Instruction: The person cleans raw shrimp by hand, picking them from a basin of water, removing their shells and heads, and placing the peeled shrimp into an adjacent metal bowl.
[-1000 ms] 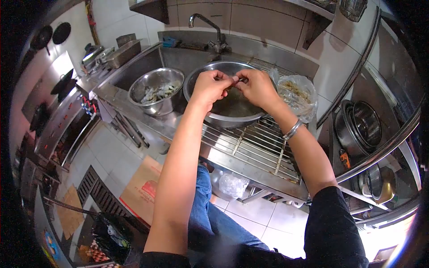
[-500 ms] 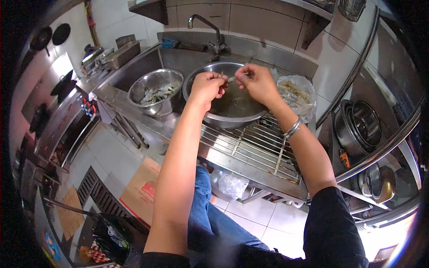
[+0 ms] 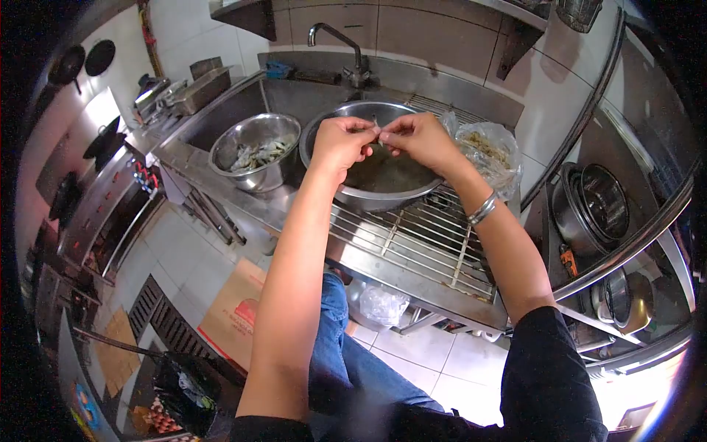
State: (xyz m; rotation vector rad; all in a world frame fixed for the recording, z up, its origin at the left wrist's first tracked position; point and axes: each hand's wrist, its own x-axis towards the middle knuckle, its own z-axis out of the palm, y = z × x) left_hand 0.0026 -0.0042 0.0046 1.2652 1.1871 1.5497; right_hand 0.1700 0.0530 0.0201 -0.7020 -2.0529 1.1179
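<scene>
Over the large metal basin (image 3: 390,197), my left hand (image 3: 342,147) and my right hand (image 3: 426,140) meet fingertip to fingertip. Both are closed in a pinch on a small greyish piece (image 3: 377,122) that looks like a shrimp, mostly covered by the fingers. Murky brownish water (image 3: 394,173) fills the lower part of the basin. To the left stands a smaller steel bowl (image 3: 269,179) holding several grey-white pieces (image 3: 258,155) that also look like shrimp. A clear plastic bag (image 3: 501,151) with yellowish-brown bits lies just right of the basin.
Behind the basin rises a faucet (image 3: 359,55), beside the sink (image 3: 276,96). A wire rack (image 3: 412,239) lies under and in front of the basin. Metal pots (image 3: 582,206) sit on a shelf at right. Flattened cardboard (image 3: 232,313) is on the floor.
My right hand has moved slightly left and down, so its fingertips now touch those of my left hand at the small piece. My left hand stays nearly in place.
</scene>
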